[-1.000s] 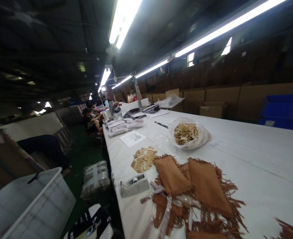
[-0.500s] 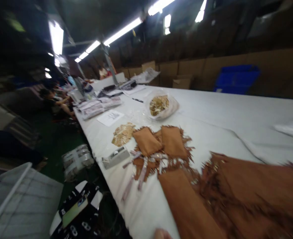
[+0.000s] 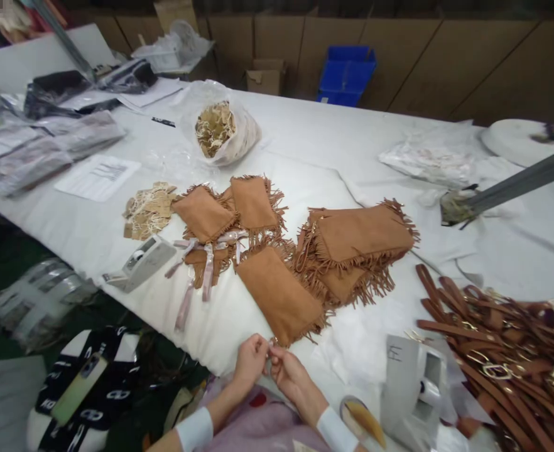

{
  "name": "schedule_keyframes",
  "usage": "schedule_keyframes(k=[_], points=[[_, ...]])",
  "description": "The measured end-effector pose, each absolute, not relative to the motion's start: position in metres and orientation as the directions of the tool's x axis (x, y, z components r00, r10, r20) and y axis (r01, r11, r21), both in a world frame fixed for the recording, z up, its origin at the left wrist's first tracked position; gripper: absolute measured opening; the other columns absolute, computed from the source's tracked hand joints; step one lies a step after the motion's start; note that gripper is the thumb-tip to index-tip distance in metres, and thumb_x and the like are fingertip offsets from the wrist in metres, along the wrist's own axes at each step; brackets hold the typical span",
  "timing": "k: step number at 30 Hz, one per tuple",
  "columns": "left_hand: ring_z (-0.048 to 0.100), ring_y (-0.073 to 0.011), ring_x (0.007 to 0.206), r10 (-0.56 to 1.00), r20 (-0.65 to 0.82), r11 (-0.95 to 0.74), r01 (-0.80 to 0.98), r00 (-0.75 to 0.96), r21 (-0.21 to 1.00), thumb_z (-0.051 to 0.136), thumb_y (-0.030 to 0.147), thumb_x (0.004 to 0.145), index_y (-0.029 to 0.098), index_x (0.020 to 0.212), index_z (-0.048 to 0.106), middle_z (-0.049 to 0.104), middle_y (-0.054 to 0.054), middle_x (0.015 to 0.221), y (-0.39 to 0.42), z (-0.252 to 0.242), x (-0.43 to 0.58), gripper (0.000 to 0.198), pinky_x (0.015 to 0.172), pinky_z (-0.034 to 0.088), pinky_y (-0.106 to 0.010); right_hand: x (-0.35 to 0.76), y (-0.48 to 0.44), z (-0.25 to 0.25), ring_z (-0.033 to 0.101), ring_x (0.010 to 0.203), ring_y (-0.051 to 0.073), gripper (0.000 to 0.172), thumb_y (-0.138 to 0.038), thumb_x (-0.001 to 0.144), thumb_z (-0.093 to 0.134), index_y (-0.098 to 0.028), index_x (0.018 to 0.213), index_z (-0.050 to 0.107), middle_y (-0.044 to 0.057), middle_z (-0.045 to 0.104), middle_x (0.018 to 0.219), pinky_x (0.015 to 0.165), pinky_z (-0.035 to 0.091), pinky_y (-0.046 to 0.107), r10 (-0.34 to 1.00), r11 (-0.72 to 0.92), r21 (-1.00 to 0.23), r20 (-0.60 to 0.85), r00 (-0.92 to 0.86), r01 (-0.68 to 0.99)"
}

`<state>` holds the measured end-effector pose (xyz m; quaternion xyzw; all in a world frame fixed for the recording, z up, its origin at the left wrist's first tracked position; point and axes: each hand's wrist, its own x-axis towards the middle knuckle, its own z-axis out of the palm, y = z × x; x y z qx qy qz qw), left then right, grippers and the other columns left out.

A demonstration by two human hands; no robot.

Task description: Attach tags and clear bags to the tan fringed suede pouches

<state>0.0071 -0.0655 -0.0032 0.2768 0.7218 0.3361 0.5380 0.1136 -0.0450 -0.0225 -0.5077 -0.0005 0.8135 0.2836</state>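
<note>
My left hand (image 3: 251, 359) and my right hand (image 3: 290, 371) meet at the table's near edge, fingertips pinched together. Between them is something small, perhaps metal, too small to make out. It sits at the near corner of a tan fringed pouch (image 3: 279, 295) lying flat. Beyond and to the right is a stack of fringed pouches (image 3: 364, 233). Two smaller fringed pouches (image 3: 205, 213) lie farther up to the left, with plastic-wrapped strips (image 3: 208, 273) around them.
A tape dispenser (image 3: 147, 258) and loose tags (image 3: 149, 210) lie left; a bag of tags (image 3: 215, 129) stands behind. At right are another tape dispenser (image 3: 413, 386), a tape roll (image 3: 362, 419), brown straps (image 3: 507, 358) and a slanting metal post (image 3: 526, 179). A phone (image 3: 79, 389) rests lower left.
The view has swung right and down. Both hands now show, together at the pouch's near corner; earlier only a fingertip showed at the bottom edge.
</note>
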Motion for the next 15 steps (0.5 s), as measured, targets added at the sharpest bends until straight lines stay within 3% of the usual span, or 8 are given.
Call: schedule_keyframes(k=[3, 5, 11, 15], points=[[0.046, -0.0093, 0.034, 0.811, -0.527, 0.572, 0.151, -0.255, 0.806, 0.048, 0.042, 0.082, 0.021, 0.077, 0.050, 0.056, 0.006, 0.051, -0.069, 0.002, 0.010, 0.021, 0.036, 0.032, -0.020, 0.115, -0.046, -0.027, 0.051, 0.040, 0.005, 0.013, -0.010, 0.069, 0.069, -0.017, 0.071, 0.059, -0.006, 0.059, 0.054, 0.040, 0.041, 0.013, 0.461, -0.814, -0.212, -0.802, -0.379, -0.540], [0.042, -0.0090, 0.031, 0.810, -0.523, 0.566, 0.120, -0.264, 0.816, 0.048, 0.041, 0.083, 0.023, 0.089, 0.043, 0.053, 0.009, 0.049, -0.071, 0.003, 0.013, 0.019, 0.034, 0.030, -0.018, 0.116, -0.047, -0.028, 0.053, 0.040, 0.006, 0.013, -0.011, 0.071, 0.070, -0.017, 0.071, 0.058, -0.006, 0.060, 0.054, 0.040, 0.043, 0.014, 0.458, -0.802, -0.169, -0.790, -0.408, -0.573], [0.032, -0.0054, 0.031, 0.783, -0.603, 0.565, -0.233, -0.151, 0.792, 0.059, 0.052, 0.077, 0.024, 0.095, 0.033, 0.045, 0.014, 0.046, -0.073, -0.003, 0.013, 0.043, 0.034, 0.019, -0.015, 0.116, -0.048, -0.019, 0.058, 0.046, 0.010, 0.011, -0.016, 0.074, 0.070, -0.015, 0.077, 0.059, -0.004, 0.061, 0.055, 0.048, 0.050, 0.021, 0.441, -0.796, -0.066, -0.744, -0.501, -0.602], [0.030, -0.0025, 0.034, 0.674, -0.737, 0.638, -0.466, -0.048, 0.613, 0.070, 0.052, 0.068, 0.022, 0.101, 0.038, 0.045, 0.013, 0.050, -0.071, -0.007, 0.007, 0.055, 0.037, 0.018, -0.015, 0.116, -0.044, -0.007, 0.061, 0.053, 0.009, 0.009, -0.016, 0.077, 0.068, -0.013, 0.083, 0.061, 0.000, 0.067, 0.068, 0.049, 0.049, 0.018, 0.447, -0.768, 0.006, -0.711, -0.543, -0.640]])
